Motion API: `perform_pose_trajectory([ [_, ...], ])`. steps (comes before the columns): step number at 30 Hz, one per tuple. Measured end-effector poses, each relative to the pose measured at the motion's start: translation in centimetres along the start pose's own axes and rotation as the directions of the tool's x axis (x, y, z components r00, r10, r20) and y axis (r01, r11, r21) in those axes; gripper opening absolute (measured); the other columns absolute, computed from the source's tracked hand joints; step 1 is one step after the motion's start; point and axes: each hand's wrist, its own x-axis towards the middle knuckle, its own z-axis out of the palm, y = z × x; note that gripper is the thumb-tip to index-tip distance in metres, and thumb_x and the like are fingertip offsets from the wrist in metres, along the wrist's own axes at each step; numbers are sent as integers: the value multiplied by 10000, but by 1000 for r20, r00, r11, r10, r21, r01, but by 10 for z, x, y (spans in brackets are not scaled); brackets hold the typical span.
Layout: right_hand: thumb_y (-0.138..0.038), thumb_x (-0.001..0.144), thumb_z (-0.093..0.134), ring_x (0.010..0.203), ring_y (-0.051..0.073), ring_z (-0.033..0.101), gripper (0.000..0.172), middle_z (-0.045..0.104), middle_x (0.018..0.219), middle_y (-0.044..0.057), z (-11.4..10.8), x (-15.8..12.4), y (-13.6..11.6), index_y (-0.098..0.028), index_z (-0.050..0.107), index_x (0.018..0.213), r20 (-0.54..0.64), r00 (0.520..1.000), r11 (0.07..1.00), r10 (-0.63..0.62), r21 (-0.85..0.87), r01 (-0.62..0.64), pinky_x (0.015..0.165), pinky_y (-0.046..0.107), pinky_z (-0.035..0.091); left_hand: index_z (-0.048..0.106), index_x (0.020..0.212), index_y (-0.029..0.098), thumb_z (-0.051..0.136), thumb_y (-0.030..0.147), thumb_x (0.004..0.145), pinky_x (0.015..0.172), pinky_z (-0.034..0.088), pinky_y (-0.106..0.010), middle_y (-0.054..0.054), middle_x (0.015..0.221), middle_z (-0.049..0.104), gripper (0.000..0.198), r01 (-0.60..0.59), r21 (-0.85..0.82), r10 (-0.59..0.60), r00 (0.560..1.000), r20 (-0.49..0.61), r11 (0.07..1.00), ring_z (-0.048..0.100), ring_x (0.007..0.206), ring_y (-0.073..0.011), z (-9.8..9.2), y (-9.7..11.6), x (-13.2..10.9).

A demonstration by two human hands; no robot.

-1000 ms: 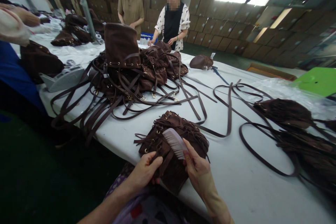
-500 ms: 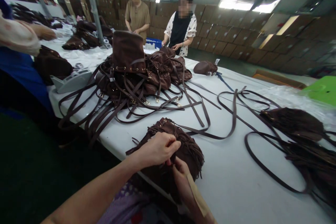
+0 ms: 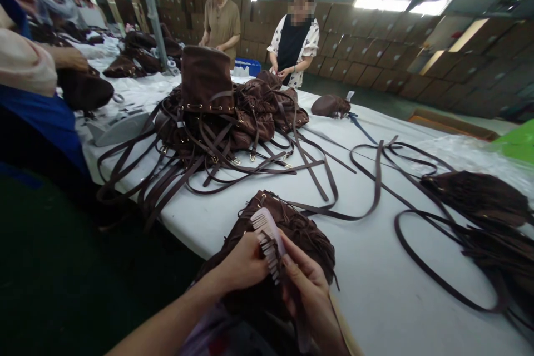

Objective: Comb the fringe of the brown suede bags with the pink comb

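Note:
A dark brown fringed bag (image 3: 306, 233) lies on the near edge of the white table in front of me. My right hand (image 3: 308, 281) is closed around a pale pink comb (image 3: 272, 228), held with its teeth toward the left. Some brown strands pass between the comb's teeth. Next to the teeth, my left hand (image 3: 248, 260) is closed on the fringe strands, its fingertips partly hidden behind the comb. A long brown strap (image 3: 354, 218) runs from the bag across the table.
A heap of brown drawstring bags (image 3: 208, 83) with trailing straps stands beyond my hands. More fringed bags (image 3: 479, 194) lie at the right. Two people work across the white table (image 3: 375, 278); another person's arm (image 3: 69, 59) reaches in at left, near a grey holder (image 3: 120, 129).
The comb has come into view in my right hand, against the strands. My left hand has moved down and left. At left, the other person's hand now touches a brown bag.

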Motion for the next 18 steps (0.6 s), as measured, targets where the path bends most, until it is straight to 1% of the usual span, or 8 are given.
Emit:
perform_pose_trajectory([
  [2,-606,784,683,307,53,368,810,531,438,-46,-1,3,14,-177,454,1431,-14,1000,999,14,-37,-14,287,114,289,586,797,174,503,215,849,692,470,-263,-36,785,622,105,22,266,-6,998,-59,964,582,727,-167,1,-19,16],
  [4,-656,771,661,289,50,337,874,503,412,-54,0,0,29,-139,436,1439,-10,999,998,46,-50,-46,276,116,256,586,847,189,463,259,900,684,455,-272,-37,779,624,151,138,485,-47,980,-195,863,590,721,-177,2,-36,33],
  [6,-687,774,633,275,52,316,904,477,388,-63,2,-7,40,-128,414,1450,-22,997,996,80,-41,-81,270,119,234,582,925,194,382,322,964,630,433,-270,-40,745,627,241,257,605,-89,952,-293,754,604,677,-187,4,-46,47],
  [7,-690,781,622,274,54,312,897,471,385,-66,4,-12,43,-136,408,1454,-43,995,995,88,-33,-89,269,118,229,578,956,190,341,347,986,598,418,-267,-43,720,628,286,284,645,-101,947,-306,709,610,646,-192,6,-49,53],
  [10,-677,803,611,285,48,308,851,476,401,-67,5,-22,44,-177,403,1459,-108,991,996,83,-9,-85,275,109,217,566,1010,166,273,368,1012,558,388,-257,-67,713,646,356,265,727,-88,958,-272,634,641,629,-207,12,-50,65],
  [15,-748,759,595,258,53,280,963,459,376,-75,-4,-34,37,-167,347,1486,-138,983,992,122,-26,-126,263,128,227,538,1037,169,279,353,1018,556,395,-253,-87,742,683,319,266,729,-96,959,-267,630,680,685,-233,13,-51,77],
  [16,-754,761,585,259,60,296,950,475,385,-65,-6,-40,39,-175,363,1480,-147,981,990,130,-41,-138,266,137,246,532,1044,171,274,350,1019,557,400,-256,-93,753,688,315,281,722,-101,954,-283,632,684,697,-240,9,-53,80],
  [18,-750,741,611,311,88,409,876,565,469,-9,-12,-55,44,-185,502,1402,-157,983,989,100,-91,-115,304,167,340,524,1061,171,251,340,1022,572,412,-265,-110,787,695,322,313,704,-106,941,-322,638,689,733,-247,1,-56,89],
])
